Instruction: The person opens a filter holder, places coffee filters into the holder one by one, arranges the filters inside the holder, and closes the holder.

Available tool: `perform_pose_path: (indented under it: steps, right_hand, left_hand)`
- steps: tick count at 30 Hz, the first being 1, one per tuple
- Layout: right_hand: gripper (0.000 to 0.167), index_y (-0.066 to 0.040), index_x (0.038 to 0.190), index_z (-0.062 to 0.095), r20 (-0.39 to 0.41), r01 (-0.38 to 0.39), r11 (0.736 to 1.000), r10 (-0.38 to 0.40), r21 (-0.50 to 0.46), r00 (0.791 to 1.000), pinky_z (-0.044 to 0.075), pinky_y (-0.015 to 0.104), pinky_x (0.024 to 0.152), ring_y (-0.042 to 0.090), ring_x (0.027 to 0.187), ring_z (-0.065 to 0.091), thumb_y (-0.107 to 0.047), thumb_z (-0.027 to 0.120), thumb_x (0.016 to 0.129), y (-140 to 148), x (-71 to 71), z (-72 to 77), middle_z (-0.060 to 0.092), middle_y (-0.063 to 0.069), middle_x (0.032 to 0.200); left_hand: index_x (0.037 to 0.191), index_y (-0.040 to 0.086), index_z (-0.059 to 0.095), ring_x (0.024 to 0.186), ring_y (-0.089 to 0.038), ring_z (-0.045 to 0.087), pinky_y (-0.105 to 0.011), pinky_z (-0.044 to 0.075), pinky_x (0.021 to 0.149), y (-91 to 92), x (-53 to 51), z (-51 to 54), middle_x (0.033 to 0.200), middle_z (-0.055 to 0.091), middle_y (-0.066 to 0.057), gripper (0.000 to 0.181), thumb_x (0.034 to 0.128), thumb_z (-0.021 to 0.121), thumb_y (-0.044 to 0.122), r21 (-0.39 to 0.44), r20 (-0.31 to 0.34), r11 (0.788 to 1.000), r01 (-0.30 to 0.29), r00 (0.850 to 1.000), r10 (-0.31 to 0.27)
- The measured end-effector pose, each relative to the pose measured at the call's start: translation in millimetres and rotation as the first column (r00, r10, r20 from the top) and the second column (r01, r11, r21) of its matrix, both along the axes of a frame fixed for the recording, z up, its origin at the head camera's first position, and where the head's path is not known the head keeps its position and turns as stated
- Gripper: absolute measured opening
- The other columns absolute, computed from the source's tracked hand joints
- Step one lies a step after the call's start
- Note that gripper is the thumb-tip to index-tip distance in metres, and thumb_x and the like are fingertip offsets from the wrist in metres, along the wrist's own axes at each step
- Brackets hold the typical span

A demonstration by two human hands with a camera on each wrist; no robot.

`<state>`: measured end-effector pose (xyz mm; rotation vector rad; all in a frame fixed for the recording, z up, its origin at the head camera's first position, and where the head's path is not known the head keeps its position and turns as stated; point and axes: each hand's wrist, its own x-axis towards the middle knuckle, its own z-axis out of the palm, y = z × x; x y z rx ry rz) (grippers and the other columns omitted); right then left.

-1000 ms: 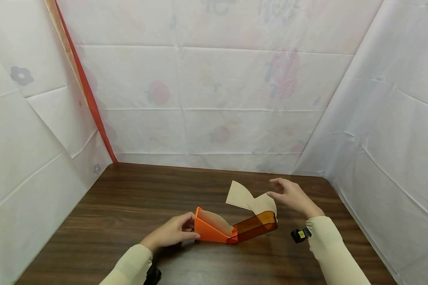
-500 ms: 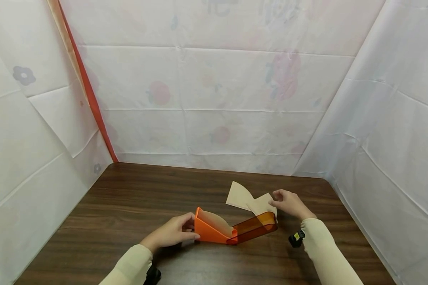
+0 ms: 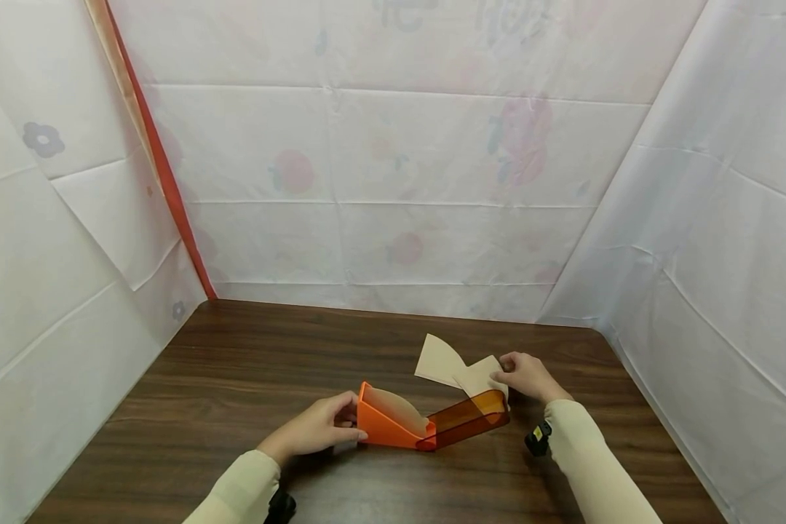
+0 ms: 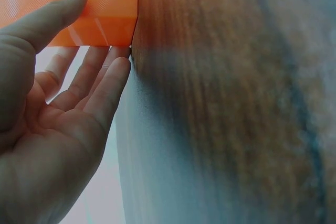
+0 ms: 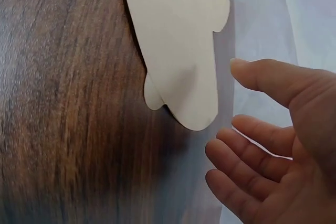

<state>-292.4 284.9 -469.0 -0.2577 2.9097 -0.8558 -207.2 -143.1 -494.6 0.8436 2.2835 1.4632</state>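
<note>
An orange coffee filter holder [image 3: 386,428] stands on the table with its translucent amber lid [image 3: 465,422] swung out to the right. A tan paper filter [image 3: 398,409] shows inside it. My left hand [image 3: 314,428] grips the holder's left end; in the left wrist view the thumb lies on the orange side [image 4: 107,6] and the fingers reach behind. Loose paper coffee filters [image 3: 440,361] overlap behind the lid. Beside their right edge is my right hand [image 3: 529,375], its fingers loosely bent. The right wrist view shows nothing in that hand, apart from the crimped-edge filter [image 5: 173,51].
Dark wood-grain table [image 3: 268,349] lies under everything. White printed sheeting [image 3: 393,240] walls off the back and both sides. A red strip [image 3: 164,167] runs down the left rear corner. Small black cameras [image 3: 538,439] are on the wrists.
My right hand has come down and nearer to me, from above the loose filters to their right edge, its thumb and fingers drawing closer together. The left hand and holder stay put.
</note>
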Motion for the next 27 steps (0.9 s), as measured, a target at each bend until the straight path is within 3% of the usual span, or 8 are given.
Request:
perform_pose_path:
  steps: [8, 15, 23, 27]
  right_hand:
    - [0.058, 0.012, 0.124, 0.060, 0.045, 0.083, 0.996, -0.084, 0.023, 0.995, 0.052, 0.051, 0.088, 0.032, 0.098, 0.062, -0.030, 0.077, 0.088, -1.6, -6.7, -9.0, 0.066, 0.019, 0.109]
    - [0.059, 0.013, 0.118, 0.062, 0.050, 0.104, 0.994, -0.107, 0.045, 0.993, 0.053, 0.050, 0.084, 0.028, 0.090, 0.061, -0.032, 0.080, 0.085, -3.4, -7.7, -8.9, 0.066, 0.020, 0.108]
    - [0.062, 0.016, 0.120, 0.062, 0.105, 0.101, 0.991, -0.109, 0.084, 0.988, 0.052, 0.054, 0.089, 0.044, 0.106, 0.061, -0.033, 0.080, 0.086, -4.3, -9.0, -5.6, 0.061, 0.032, 0.120]
    - [0.065, 0.017, 0.122, 0.060, 0.141, 0.110, 0.990, -0.122, 0.091, 0.982, 0.052, 0.054, 0.090, 0.046, 0.108, 0.060, -0.033, 0.080, 0.086, -3.1, -10.9, -4.2, 0.059, 0.035, 0.122]
  left_hand:
    - [0.118, 0.014, 0.060, 0.110, -0.018, 0.064, -0.036, 0.053, 0.094, 0.5, -0.3, -0.4, 0.117, 0.066, 0.001, 0.029, 0.0937, 0.074, 0.022, 0.001, -0.009, 1.000, 0.003, 1.000, -0.003]
    - [0.117, 0.014, 0.059, 0.110, -0.018, 0.064, -0.035, 0.053, 0.094, 1.5, -0.3, -0.7, 0.117, 0.065, 0.001, 0.029, 0.0937, 0.074, 0.022, 0.004, -0.009, 1.000, 0.006, 1.000, -0.006]
    - [0.117, 0.014, 0.059, 0.110, -0.017, 0.064, -0.035, 0.053, 0.093, 1.4, -0.4, 0.1, 0.116, 0.066, 0.002, 0.028, 0.0937, 0.074, 0.021, 0.000, -0.016, 1.000, 0.003, 1.000, -0.003]
    - [0.117, 0.015, 0.060, 0.109, -0.016, 0.064, -0.035, 0.053, 0.093, 1.4, -0.2, 0.4, 0.115, 0.066, 0.002, 0.028, 0.0936, 0.074, 0.021, -0.004, -0.009, 1.000, 0.001, 1.000, -0.001]
